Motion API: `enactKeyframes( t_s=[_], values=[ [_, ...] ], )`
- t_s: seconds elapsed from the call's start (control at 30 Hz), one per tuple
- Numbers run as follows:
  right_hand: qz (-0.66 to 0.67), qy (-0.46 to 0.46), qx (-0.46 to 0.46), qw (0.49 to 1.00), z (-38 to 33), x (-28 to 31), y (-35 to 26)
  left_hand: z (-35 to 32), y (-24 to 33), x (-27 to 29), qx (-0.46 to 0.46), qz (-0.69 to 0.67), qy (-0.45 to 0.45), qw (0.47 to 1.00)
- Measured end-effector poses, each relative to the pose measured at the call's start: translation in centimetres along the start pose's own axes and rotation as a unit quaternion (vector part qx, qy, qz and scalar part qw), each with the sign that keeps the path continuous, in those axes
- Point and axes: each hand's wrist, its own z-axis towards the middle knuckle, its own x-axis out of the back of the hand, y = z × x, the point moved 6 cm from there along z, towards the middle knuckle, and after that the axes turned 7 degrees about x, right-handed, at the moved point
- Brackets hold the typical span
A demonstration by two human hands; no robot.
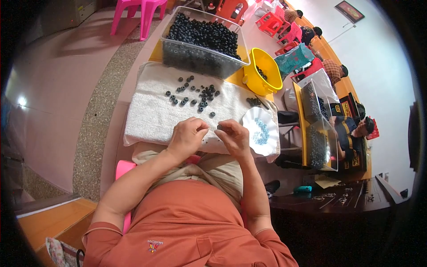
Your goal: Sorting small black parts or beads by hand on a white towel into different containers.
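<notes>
Over the near part of a white towel (153, 104), my two hands are held close together with a small gap between the fingertips. My left hand (189, 135) is closed in a pinch; whatever is in it is too small to make out. Between the thumb and forefinger of my right hand (235, 137) a small dark bead (219, 127) partly shows. Loose black beads (205, 95) lie scattered on the towel beyond the hands. To the right of my right hand stands a white scalloped dish (250, 116) with small pale blue beads (261, 131) in it.
A clear plastic bin (195, 57) full of black beads stands at the far edge, beside a yellow basket (255, 80) holding some more. Further right, clear bins (316, 133) sit on another table. Several people work along the wall, near red stools (269, 23).
</notes>
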Motion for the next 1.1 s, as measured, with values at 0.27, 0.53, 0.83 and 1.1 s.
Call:
enactKeyframes(
  t_s=[0.27, 0.53, 0.83, 1.1],
  values=[
    [0.062, -0.001, -0.038, 0.997, -0.3, -0.7, 1.2, 0.7, 0.5, 0.5, -0.118, 0.109, 0.063, 0.985],
    [0.076, 0.003, -0.055, 0.996, -0.7, -1.0, 1.6, 0.8, -0.5, -0.1, 0.021, -0.07, -0.012, 0.997],
    [0.0, -0.027, 0.057, 0.998, -0.4, -1.2, -0.8, -0.1, -1.4, -1.7, 0.19, -0.353, -0.193, 0.895],
    [-0.035, -0.05, 0.069, 0.996, -0.3, -1.4, -1.9, -0.3, -1.5, -2.1, 0.225, -0.358, -0.239, 0.874]
  ],
)
